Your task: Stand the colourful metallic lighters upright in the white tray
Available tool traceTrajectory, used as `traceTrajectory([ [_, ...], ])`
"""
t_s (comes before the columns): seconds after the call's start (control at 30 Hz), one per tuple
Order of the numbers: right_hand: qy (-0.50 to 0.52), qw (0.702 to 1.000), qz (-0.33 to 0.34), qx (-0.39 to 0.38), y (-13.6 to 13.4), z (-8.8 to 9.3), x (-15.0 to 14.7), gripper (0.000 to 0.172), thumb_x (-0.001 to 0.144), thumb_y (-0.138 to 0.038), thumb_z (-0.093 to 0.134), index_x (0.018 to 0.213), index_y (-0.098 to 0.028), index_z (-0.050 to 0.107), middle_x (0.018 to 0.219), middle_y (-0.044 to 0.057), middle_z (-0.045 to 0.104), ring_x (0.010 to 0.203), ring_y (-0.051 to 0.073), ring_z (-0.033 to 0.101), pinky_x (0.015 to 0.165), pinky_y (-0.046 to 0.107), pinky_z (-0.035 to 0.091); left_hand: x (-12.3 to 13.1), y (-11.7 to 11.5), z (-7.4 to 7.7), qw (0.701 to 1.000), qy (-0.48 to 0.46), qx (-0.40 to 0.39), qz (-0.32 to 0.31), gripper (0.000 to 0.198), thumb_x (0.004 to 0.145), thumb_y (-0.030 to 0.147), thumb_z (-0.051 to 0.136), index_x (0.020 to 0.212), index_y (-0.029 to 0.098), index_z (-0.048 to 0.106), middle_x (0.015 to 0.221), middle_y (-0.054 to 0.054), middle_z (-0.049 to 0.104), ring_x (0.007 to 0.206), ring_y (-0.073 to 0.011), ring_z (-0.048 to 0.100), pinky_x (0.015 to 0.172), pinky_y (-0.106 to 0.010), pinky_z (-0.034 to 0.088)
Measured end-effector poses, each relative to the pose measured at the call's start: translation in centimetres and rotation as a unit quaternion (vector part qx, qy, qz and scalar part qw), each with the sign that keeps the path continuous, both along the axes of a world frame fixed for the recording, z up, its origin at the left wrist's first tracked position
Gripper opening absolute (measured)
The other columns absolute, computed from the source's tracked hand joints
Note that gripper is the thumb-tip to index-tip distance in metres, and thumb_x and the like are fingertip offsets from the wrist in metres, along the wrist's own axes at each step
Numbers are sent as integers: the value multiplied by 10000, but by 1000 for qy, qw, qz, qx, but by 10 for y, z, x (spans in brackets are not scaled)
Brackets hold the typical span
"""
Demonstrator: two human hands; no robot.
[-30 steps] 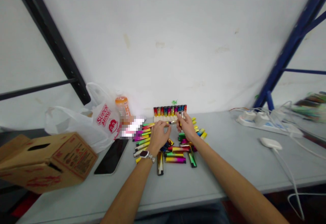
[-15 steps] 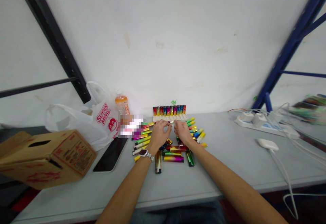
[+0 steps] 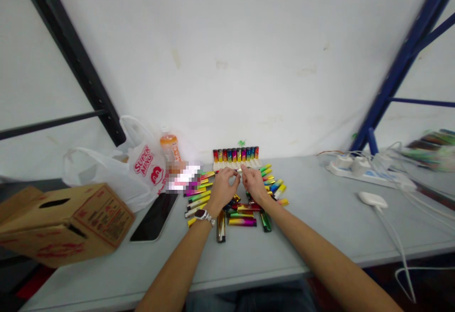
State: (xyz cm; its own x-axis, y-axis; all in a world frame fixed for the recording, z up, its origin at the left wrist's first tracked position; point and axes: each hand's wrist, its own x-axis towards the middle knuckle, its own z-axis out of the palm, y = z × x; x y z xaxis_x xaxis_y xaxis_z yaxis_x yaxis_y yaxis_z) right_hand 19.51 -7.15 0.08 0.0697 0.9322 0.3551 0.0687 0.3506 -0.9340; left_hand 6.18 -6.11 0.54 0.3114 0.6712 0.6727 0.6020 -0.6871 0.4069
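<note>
white tray: this sits near the wall, with a row of colorful standing lighters along its back edge
left hand: this one is in front of the tray, with a watch on the wrist; its fingers curl narrow, tips close together, but i cannot tell if they grip anything
right hand: this one is in front of the tray too, just beside the left hand; its fingers fold in tight, and what is inside is hidden, so i cannot tell what it holds
shiny bit: a small shiny thing shows between the two hands, right at the tray's front; maybe part of a lighter, too small to be sure
loose lighters: many lie flat in front of the tray and out to both sides, like the purple and yellow lighter and the green lighter
step now: it looks like close work with both hands on something tiny
next move: i think it calls for gentle, steady fingers, because the standing lighters are close and a bump might tip them
far left of the tray: a black phone and a cardboard box
</note>
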Motion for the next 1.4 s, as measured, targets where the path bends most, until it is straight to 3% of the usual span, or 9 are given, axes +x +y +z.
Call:
traceTrajectory([
  [0.2,-42,998,-44,-2,1,4,-1,469,859,-499,449,495,-214,368,438,-44,340,445,91,311,442,252,222,0,-3,1,999,-40,-4,-23,102,901,220,545,883,181,637,908,-49,650,906,-193,580,868,-364,468],
  [0.37,33,997,54,-49,-3,3,0,576,881,-666,385,538,-205,423,421,-52,339,394,83,290,413,242,226,6,-10,9,986,-141,-37,-86,255,877,205,575,1130,190,611,1018,-63,642,889,-161,599,734,-281,510],
  [0.57,31,993,86,-71,-3,0,-3,672,879,-738,286,501,-202,431,407,-28,370,380,91,308,403,245,228,7,-9,13,968,-189,-111,-119,188,843,280,641,999,176,653,940,-55,655,833,-153,625,697,-263,536],
  [0.67,24,995,75,-53,1,1,-1,642,885,-718,300,559,-200,493,493,-1,476,465,126,428,441,251,321,-3,-4,19,960,-194,-146,-139,197,837,323,660,966,175,643,909,-42,681,829,-153,657,745,-277,552],
  [0.8,34,999,-6,0,11,4,10,529,854,-672,416,708,-197,599,737,37,619,707,171,553,609,273,437,-27,16,37,972,-175,-122,-100,231,845,339,654,1015,183,660,950,-47,707,834,-161,681,790,-302,565],
  [0.93,34,999,-32,-4,20,3,21,579,855,-687,387,650,-189,600,670,44,606,643,170,538,609,289,412,-45,55,50,990,-106,-61,-68,188,841,259,630,994,179,705,1001,-59,714,915,-179,679,890,-339,554],
  [1.13,-58,998,-5,5,15,1,21,666,908,-680,323,519,-191,555,588,41,586,650,166,548,717,299,409,-46,109,43,996,-30,-78,-34,185,796,173,608,943,173,721,934,-53,730,871,-180,680,886,-340,548],
  [1.4,-56,998,24,13,9,7,17,678,915,-671,323,443,-205,467,537,30,549,619,158,552,739,303,404,-39,122,35,989,-35,-142,-22,192,741,155,616,890,159,737,864,-45,754,819,-182,681,876,-344,542],
])
